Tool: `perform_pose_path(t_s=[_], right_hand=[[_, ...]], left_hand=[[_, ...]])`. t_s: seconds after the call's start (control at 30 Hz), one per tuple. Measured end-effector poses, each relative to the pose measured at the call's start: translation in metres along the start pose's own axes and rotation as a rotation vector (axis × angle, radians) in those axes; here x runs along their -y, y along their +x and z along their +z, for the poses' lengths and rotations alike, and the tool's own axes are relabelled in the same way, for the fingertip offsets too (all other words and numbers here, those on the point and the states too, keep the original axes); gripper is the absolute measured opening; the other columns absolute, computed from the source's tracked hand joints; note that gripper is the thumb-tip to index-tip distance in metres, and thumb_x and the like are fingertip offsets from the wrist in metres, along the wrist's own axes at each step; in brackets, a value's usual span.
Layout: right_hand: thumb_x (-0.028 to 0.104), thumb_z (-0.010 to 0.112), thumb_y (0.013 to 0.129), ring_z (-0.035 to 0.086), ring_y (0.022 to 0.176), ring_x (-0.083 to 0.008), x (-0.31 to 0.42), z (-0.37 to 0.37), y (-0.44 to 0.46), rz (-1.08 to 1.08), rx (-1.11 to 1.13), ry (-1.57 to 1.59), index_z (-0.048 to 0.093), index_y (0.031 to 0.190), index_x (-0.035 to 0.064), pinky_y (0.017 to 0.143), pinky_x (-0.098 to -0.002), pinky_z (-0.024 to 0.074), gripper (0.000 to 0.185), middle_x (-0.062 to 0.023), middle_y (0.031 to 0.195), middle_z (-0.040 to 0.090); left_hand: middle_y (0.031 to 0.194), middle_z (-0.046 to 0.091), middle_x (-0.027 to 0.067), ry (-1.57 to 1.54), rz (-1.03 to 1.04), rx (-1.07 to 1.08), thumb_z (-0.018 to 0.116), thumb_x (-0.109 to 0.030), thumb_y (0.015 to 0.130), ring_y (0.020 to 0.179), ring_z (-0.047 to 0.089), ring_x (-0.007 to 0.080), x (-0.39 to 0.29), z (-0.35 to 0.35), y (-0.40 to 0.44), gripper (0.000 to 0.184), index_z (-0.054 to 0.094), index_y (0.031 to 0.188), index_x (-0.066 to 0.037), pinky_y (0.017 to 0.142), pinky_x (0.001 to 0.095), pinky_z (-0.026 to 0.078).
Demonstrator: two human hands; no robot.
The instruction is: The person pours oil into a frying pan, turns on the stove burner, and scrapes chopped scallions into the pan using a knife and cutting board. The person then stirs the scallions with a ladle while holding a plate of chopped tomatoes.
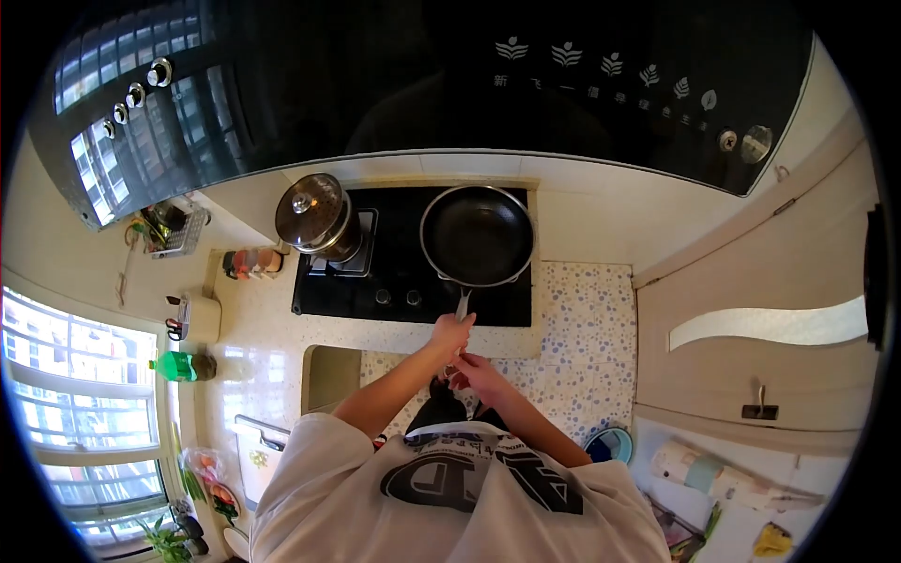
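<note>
A dark frying pan (477, 235) rests on the right side of the black stove (441, 305), its handle pointing toward me. My left hand (452, 333) is closed round the end of that handle. Just below and to the right, close to the left hand, is my right hand (479, 375); its fingers are bent together, and what they hold, if anything, is too small to name. The inside of the pan looks dark, with no food visible. On the left burner stands a pot with a glass lid (310, 208).
A black range hood (422, 84) hangs over the stove. Spice jars (253, 264), a knife holder (199, 317) and a green-capped bottle (183, 366) line the left counter. A cabinet door (751, 272) is at the right, with a blue bucket (608, 445) below.
</note>
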State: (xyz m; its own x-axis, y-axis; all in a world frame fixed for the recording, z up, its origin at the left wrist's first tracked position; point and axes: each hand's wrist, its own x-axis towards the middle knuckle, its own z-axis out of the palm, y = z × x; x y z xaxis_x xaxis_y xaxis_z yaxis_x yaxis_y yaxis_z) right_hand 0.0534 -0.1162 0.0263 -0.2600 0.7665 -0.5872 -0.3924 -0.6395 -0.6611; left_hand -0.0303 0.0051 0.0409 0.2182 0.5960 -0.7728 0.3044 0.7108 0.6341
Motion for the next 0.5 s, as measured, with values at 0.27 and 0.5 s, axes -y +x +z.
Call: perform_pose_path(t_s=[0.27,0.5], right_hand=[[0.037,0.051,0.106,0.061,0.071,-0.0115,-0.025,0.018,0.009,-0.034,0.025,-0.022,0.060,0.116,0.0065,0.067,-0.0262,0.0481,0.033,-0.0036,0.098,0.069],[0.030,0.053,0.105,0.060,0.067,-0.0118,-0.026,0.027,0.015,-0.113,-0.050,-0.109,0.061,0.110,0.0041,0.062,-0.0262,0.0477,0.027,-0.0034,0.093,0.068]], left_hand=[[0.060,0.050,0.0030,0.135,0.220,-0.056,0.069,-0.030,0.093,0.044,0.047,0.0146,0.031,-0.025,0.003,0.030,0.056,0.090,-0.003,0.038,0.0311,0.038],[0.059,0.048,0.0002,-0.035,0.221,0.034,0.070,-0.025,0.093,0.043,0.044,0.0112,0.016,-0.031,-0.013,0.025,0.055,0.089,-0.005,0.037,0.0286,0.037]])
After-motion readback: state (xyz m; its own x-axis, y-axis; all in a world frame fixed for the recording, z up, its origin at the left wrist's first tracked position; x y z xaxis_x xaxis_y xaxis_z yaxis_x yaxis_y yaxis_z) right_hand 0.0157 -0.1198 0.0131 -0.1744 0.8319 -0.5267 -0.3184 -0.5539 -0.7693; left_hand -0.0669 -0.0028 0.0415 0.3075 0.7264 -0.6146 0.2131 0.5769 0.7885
